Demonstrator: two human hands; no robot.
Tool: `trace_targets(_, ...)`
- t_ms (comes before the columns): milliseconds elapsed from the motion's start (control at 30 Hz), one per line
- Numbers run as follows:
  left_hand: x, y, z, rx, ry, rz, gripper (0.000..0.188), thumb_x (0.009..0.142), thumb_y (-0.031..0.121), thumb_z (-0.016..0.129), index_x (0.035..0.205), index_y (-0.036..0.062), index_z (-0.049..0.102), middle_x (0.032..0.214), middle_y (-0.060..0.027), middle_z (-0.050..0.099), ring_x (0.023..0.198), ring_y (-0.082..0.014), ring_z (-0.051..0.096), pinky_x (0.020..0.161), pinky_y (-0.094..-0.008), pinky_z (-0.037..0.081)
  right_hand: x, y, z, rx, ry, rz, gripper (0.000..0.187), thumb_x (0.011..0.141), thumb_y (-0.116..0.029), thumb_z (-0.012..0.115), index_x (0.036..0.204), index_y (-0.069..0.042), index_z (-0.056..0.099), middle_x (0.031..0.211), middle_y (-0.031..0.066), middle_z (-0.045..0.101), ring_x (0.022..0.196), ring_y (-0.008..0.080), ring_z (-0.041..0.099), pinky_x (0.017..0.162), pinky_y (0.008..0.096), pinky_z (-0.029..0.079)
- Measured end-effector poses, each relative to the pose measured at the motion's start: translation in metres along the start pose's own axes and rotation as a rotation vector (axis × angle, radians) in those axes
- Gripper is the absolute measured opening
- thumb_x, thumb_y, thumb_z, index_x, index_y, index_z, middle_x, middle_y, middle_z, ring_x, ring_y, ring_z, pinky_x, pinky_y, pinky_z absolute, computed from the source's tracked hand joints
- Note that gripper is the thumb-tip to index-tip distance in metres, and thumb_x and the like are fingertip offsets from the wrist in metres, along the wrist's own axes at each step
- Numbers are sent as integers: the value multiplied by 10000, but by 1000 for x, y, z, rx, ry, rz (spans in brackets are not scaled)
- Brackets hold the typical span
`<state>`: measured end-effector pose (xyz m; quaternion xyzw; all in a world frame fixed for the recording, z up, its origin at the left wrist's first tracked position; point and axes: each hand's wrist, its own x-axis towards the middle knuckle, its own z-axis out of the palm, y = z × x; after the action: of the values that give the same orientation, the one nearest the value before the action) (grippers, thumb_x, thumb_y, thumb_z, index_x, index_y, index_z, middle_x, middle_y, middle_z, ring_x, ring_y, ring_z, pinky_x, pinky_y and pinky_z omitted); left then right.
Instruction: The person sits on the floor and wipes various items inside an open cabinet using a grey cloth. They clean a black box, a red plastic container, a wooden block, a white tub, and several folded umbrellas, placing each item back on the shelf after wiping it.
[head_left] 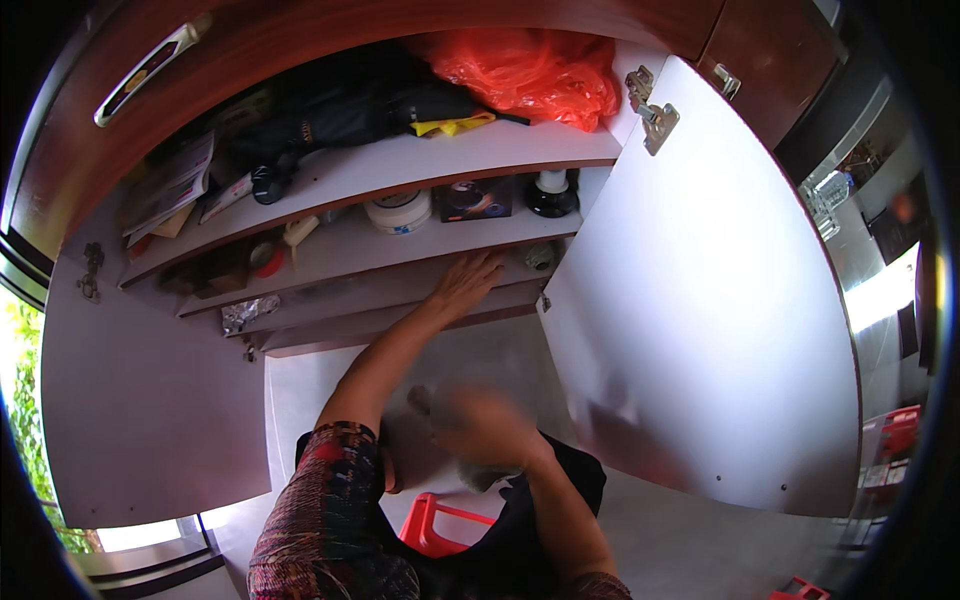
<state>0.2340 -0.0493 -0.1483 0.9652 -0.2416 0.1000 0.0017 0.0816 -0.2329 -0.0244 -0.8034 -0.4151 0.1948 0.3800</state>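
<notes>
White laminate shelf [400,285] at frame centre takes the left hand [468,280], fingers spread flat and released on its bare board. Lower down, the right hand [478,425] blurs with something greyish [480,472] beneath it, grip unreadable. Upper shelves remain crowded: orange plastic bag [535,75], round white tub [400,212].

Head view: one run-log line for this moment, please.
left hand flat on lower cupboard shelf | right hand blurred, grip unclear | cupboard doors open

Home: open storage cupboard [690,300], cluttered shelves [440,160]
</notes>
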Motion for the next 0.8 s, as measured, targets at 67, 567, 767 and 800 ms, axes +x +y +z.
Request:
trace_targets(67, 18, 4, 12, -42, -39, -6, 431, 857, 82, 491, 1286, 89, 463, 1406, -108, 379, 1315, -278, 341, 1058, -416, 308, -19, 32, 22, 5, 109, -9, 390, 834, -253, 613, 1163, -60, 537, 1110, 119, 573, 1022, 267, 566, 872, 372, 446)
trace_targets(567, 79, 43, 8, -461, -48, -206, 559, 853, 172, 533, 1391, 200, 383, 1374, -224, 374, 1230, -406, 418, 1010, -472, 380, -23, 46, 13, -167, -24, -66, 339, 870, -205, 549, 1167, -46, 514, 1094, 110, 558, 1007, 234, 559, 882, 355, 446)
trace_targets(767, 104, 49, 16, -496, -155, -305, 445, 869, 305, 541, 1290, 167, 503, 1364, -230, 363, 1230, -428, 390, 1010, -500, 366, -27, 49, 1, -177, -5, 38, 314, 863, -202, 552, 1132, -40, 536, 1025, 109, 582, 929, 230, 585, 833, 349, 468)
trace_targets(800, 102, 51, 17, -499, -180, -342, 439, 867, 317, 543, 1274, 152, 517, 1359, -234, 365, 1234, -428, 383, 1013, -505, 359, -29, 54, 3, -186, 10, 25, 317, 865, -202, 551, 1136, -39, 536, 1024, 108, 583, 925, 228, 587, 830, 346, 469)
